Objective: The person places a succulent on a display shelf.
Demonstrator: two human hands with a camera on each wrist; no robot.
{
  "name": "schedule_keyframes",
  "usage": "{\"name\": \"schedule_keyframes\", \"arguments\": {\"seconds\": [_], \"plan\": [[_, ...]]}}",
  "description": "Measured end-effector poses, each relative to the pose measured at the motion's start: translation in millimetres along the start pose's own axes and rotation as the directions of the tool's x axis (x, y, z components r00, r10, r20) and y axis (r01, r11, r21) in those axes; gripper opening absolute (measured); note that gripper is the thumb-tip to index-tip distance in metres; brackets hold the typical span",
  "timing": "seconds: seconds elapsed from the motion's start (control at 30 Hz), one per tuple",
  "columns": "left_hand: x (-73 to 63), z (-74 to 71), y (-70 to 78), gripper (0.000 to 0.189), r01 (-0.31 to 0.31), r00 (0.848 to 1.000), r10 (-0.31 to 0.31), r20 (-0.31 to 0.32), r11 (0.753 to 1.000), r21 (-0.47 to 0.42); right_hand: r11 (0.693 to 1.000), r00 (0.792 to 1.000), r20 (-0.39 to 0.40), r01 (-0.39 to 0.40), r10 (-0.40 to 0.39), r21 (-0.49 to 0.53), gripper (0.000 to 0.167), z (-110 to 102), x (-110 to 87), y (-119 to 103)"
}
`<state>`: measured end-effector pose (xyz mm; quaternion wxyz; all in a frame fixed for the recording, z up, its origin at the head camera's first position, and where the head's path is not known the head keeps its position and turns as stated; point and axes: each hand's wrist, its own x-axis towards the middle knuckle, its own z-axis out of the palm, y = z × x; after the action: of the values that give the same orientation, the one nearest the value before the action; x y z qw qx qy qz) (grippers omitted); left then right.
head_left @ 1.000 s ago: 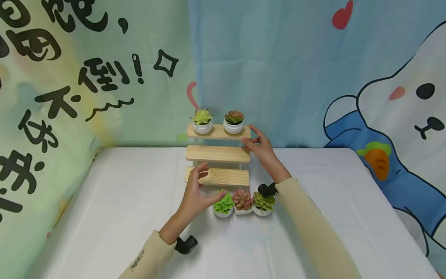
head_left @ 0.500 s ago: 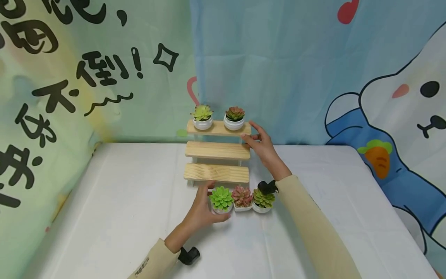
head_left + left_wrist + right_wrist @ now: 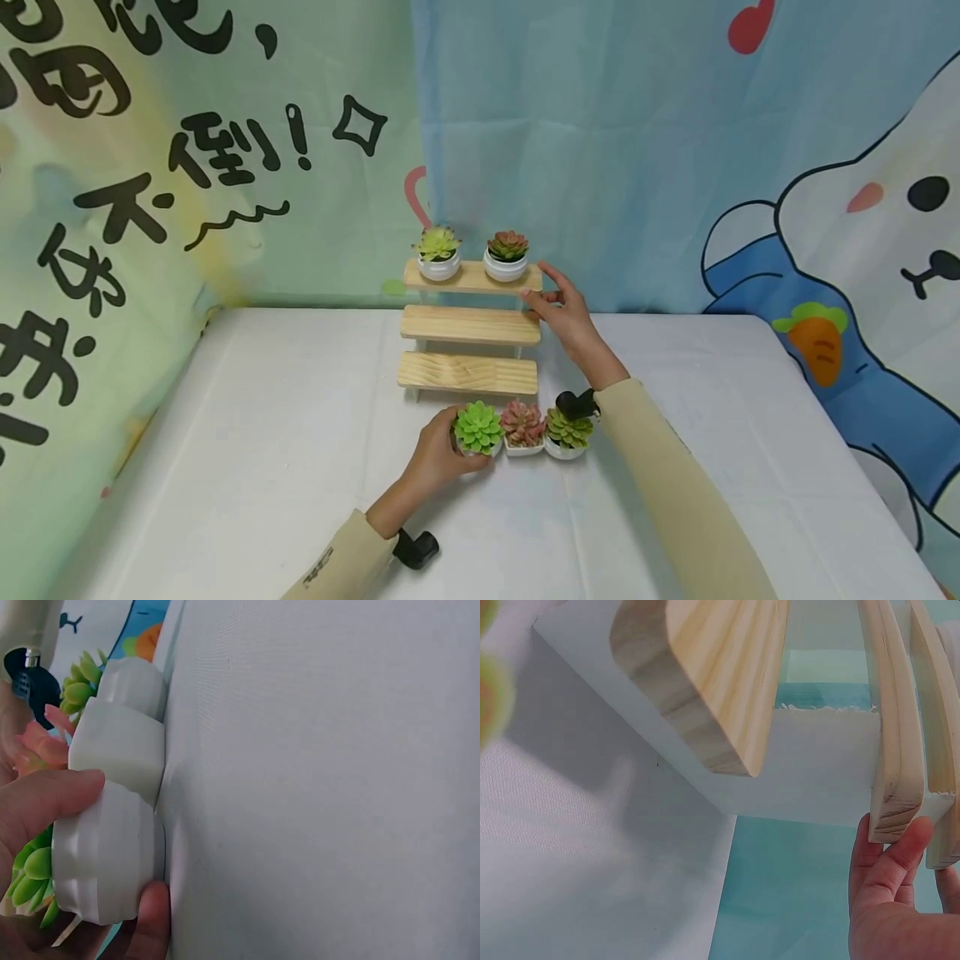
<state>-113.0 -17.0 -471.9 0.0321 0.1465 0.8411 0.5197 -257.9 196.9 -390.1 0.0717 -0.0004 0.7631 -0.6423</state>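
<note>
My left hand (image 3: 435, 454) grips a bright green potted succulent (image 3: 478, 427) on the table. In the left wrist view, its thumb lies on the white pot (image 3: 112, 855) and a finger curls at the base. Beside this pot stand a pink succulent (image 3: 522, 423) in a square pot and an olive-green succulent (image 3: 567, 429). Behind them is a three-tier wooden stand (image 3: 468, 325). At its right end my right hand (image 3: 566, 321) holds the boards, with thumb and fingers pinching a board end (image 3: 900, 802) in the right wrist view.
On the top tier sit a yellow-green succulent (image 3: 437, 252) and a reddish succulent (image 3: 507, 254) in round white pots. A white cloth covers the table (image 3: 262, 467). Printed curtains (image 3: 637, 167) hang behind and at the left.
My left hand has come down from the front of the stand to the bright green succulent and closed round its pot. The right hand stays at the stand's right end.
</note>
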Motion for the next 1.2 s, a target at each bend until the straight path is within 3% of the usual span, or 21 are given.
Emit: {"name": "schedule_keyframes", "arguments": {"seconds": [0.23, 0.57, 0.9, 1.2], "plan": [[0.1, -1.1, -1.4, 0.066, -0.024, 1.000, 0.024, 0.002, 1.000, 0.006, 1.000, 1.000, -0.006, -0.003, 0.002, -0.005, 0.069, 0, 0.0, -1], [-3.6, -3.5, 0.0, 0.066, -0.002, 1.000, 0.002, -0.009, 1.000, 0.000, 1.000, 1.000, -0.004, 0.006, -0.006, -0.016, 0.070, 0, -0.9, -1], [-8.8, -8.7, -2.0, 0.066, -0.012, 0.998, 0.012, -0.064, 1.000, 0.006, 1.000, 1.000, -0.003, 0.014, -0.014, -0.015, 0.070, 1, -0.3, 1], [-4.7, -24.7, 9.1, 0.059, -0.054, 0.988, 0.042, -0.145, 0.996, -0.074, 1.000, 1.000, -0.007, 0.012, -0.012, -0.018, 0.071, 0, 0.6, 2]]}}
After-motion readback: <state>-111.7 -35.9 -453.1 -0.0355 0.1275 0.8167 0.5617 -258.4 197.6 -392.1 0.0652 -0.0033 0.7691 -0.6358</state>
